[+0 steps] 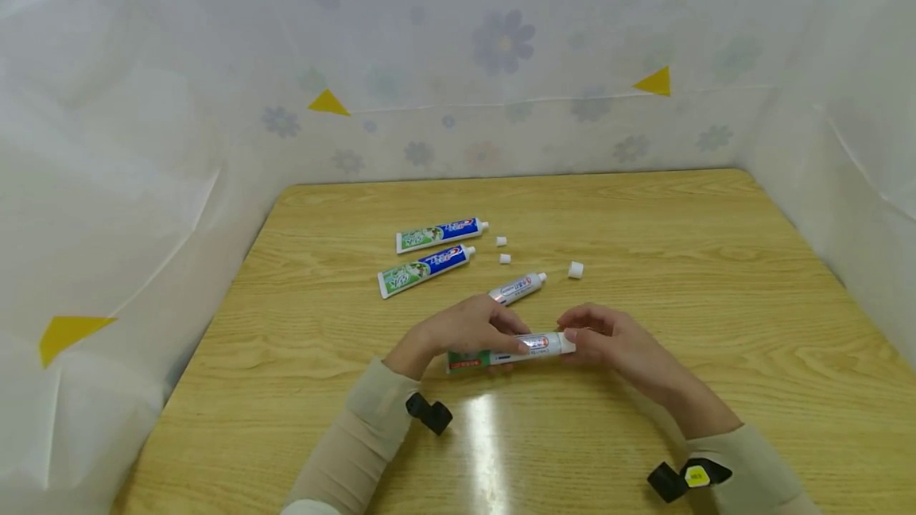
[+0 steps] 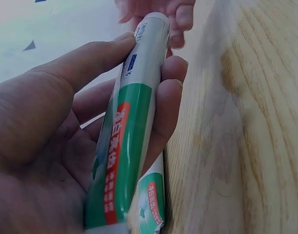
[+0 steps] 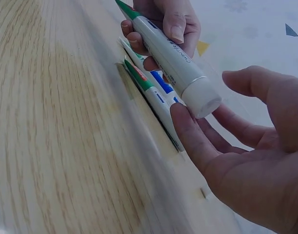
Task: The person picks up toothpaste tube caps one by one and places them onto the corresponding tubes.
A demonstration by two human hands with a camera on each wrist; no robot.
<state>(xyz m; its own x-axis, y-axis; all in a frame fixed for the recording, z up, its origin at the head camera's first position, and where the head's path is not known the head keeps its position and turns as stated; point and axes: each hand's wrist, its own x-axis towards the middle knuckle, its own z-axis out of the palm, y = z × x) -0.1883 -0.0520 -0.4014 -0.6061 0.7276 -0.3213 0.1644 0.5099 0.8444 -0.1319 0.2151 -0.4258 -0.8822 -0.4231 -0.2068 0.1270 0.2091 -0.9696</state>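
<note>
My left hand [image 1: 468, 330] grips a white and green toothpaste tube [image 2: 124, 126], its thumb on top and its fingers curled beneath. A white cap [image 3: 202, 99] sits on the tube's right end. Around that cap, my right hand [image 1: 630, 352] holds its fingers spread. The right wrist view shows the thumb [image 3: 253, 82] apart from the cap and a fingertip close by it; whether that finger touches cannot be told. Behind the left hand lies a second white and green tube [image 1: 517, 290], uncapped and partly hidden by the hand.
Two blue and green toothpaste tubes [image 1: 440, 235] lie uncapped farther back on the wooden table [image 1: 322, 261]. Two small white caps [image 1: 502, 242] stand near their nozzles. A larger white cap [image 1: 576, 269] is to the right. A flowered sheet [image 1: 444, 46] hangs behind the table.
</note>
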